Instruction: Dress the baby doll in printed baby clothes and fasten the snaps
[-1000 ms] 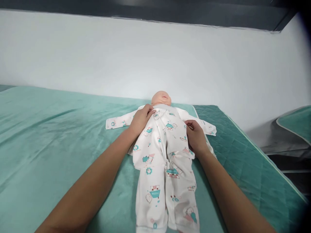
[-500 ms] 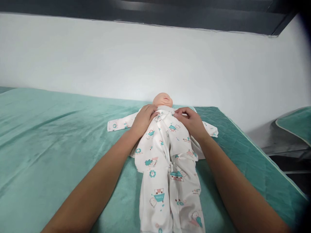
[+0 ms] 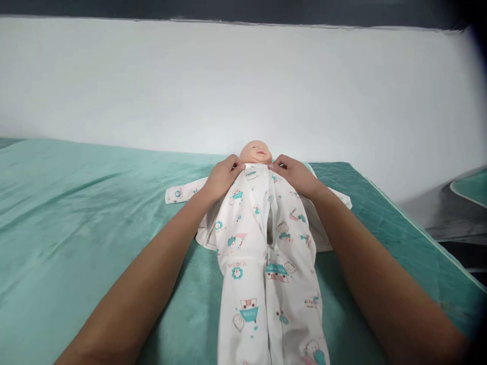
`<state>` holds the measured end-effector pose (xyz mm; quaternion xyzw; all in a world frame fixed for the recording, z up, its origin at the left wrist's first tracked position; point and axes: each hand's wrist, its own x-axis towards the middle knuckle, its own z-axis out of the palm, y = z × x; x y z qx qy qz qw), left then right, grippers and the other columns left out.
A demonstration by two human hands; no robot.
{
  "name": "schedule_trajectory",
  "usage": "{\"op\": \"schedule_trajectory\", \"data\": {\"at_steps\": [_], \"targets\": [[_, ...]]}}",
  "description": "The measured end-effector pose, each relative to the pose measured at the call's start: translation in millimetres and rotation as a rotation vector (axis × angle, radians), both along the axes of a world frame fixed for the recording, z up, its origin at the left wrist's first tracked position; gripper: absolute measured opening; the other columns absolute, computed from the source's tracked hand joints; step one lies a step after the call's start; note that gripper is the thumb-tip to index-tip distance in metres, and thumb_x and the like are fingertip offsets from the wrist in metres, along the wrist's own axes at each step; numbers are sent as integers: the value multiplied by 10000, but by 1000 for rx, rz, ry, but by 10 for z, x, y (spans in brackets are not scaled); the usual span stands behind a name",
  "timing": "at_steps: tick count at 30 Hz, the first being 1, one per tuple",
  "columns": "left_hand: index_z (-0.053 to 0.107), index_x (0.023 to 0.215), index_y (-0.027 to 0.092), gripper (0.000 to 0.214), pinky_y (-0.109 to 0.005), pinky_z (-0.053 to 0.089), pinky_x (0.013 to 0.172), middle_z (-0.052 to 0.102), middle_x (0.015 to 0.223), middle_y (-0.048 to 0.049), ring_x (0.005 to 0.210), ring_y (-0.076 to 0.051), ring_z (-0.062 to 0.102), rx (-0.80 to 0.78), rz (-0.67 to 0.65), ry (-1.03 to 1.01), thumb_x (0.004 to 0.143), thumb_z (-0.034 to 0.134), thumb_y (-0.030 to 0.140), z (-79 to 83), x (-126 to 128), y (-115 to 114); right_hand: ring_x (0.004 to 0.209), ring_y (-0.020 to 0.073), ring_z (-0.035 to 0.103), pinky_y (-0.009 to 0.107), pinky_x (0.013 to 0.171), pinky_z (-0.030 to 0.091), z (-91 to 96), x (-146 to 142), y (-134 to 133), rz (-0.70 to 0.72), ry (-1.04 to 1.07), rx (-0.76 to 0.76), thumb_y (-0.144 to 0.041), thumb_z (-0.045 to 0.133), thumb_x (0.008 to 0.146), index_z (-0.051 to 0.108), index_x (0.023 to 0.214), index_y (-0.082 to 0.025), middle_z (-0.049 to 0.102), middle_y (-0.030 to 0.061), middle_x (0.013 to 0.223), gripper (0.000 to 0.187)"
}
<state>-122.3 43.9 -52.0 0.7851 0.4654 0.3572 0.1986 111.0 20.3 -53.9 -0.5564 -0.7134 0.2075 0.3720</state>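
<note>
A baby doll [image 3: 255, 152] lies on its back on the bed, its head toward the wall. White baby pants [image 3: 243, 284] with teal and pink prints cover its front, the waist up at the doll's chin and the legs stretching toward me. Beneath them a matching baby shirt [image 3: 323, 228] is spread, its sleeves out to both sides. My left hand [image 3: 223, 175] pinches the waistband's left corner beside the doll's neck. At the right corner, my right hand [image 3: 294, 173] grips the waistband with thumb and fingers. The doll's body is hidden under the cloth.
A teal bed cover [image 3: 95, 243] spreads on the left, with a quilted darker green part [image 3: 365, 203] on the right. Behind the doll rises a white wall [image 3: 190, 91]. Another green padded surface [image 3: 472, 186] shows at the far right.
Both hands have moved up from the doll's chest to its chin, drawing the pants' waistband with them. The pants now lie straighter, and the view has tilted slightly.
</note>
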Motion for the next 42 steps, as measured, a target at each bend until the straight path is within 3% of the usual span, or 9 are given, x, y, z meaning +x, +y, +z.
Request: {"op": "schedule_trajectory", "data": {"at_steps": [5, 8, 10, 14, 17, 24, 31, 35, 42], "targets": [[526, 740, 207, 182, -300, 359, 645, 607, 733, -8, 701, -172, 518, -64, 92, 6, 881, 513, 320, -35, 38, 243, 639, 159, 455, 297, 583, 325, -96, -11, 242, -158, 16, 22, -525, 583, 834, 473, 643, -225, 554, -1, 631, 372], [532, 736, 208, 149, -304, 393, 674, 610, 731, -3, 694, -168, 528, -59, 133, -14, 856, 553, 293, -86, 61, 280, 622, 151, 456, 298, 586, 334, -165, -51, 248, -247, 82, 67, -489, 643, 792, 487, 636, -223, 562, -6, 640, 345], [574, 796, 209, 49, -305, 433, 728, 649, 796, -6, 746, -171, 575, -37, 107, -70, 829, 586, 243, -118, 66, 247, 635, 152, 487, 300, 607, 362, -181, -68, 196, -230, 133, 95, -460, 668, 773, 564, 693, -221, 618, 2, 707, 272], [682, 940, 222, 164, -311, 461, 886, 700, 991, -30, 939, -184, 628, 23, 0, -94, 851, 546, 199, -150, 29, 123, 856, 193, 597, 334, 761, 443, -175, -34, 68, -47, 219, 139, -405, 627, 813, 720, 883, -253, 703, 27, 1004, 191], [719, 997, 216, 260, -322, 448, 951, 677, 1068, -64, 1022, -192, 618, 63, -50, -17, 887, 484, 199, -139, -30, 30, 1003, 223, 608, 378, 881, 447, -203, 19, -19, 16, 230, 109, -383, 580, 853, 748, 917, -267, 713, 30, 1046, 213], [701, 1056, 203, 291, -315, 451, 973, 624, 1139, -84, 1074, -185, 596, 123, -55, -30, 884, 468, 172, -199, -172, -263, 1019, 211, 617, 371, 904, 482, -391, 42, -431, -160, 351, 316, -340, 548, 883, 701, 1032, -252, 681, 59, 1091, 231], [586, 1201, 220, 372, -345, 435, 958, 561, 1229, -92, 1122, -225, 545, 219, -14, 203, 846, 501, 147, -238, -405, -709, 833, 212, 609, 342, 783, 460, -398, 79, -801, -311, 124, 199, -224, 540, 792, 695, 954, -207, 704, 67, 923, 225], [553, 1168, 206, 308, -351, 443, 869, 633, 1152, -106, 1029, -253, 594, 72, -2, 274, 864, 496, 198, -191, -410, -803, 744, 197, 582, 301, 691, 422, -386, 116, -828, -328, 102, 46, -265, 546, 775, 692, 897, -183, 694, 41, 794, 207], [495, 1097, 191, 284, -298, 446, 778, 650, 972, -31, 876, -193, 592, -230, -85, -105, 815, 498, 222, -156, -372, -827, 778, 201, 568, 294, 683, 429, -466, 180, -768, -140, 211, -81, -319, 504, 818, 683, 886, -188, 683, 17, 826, 232]]}}
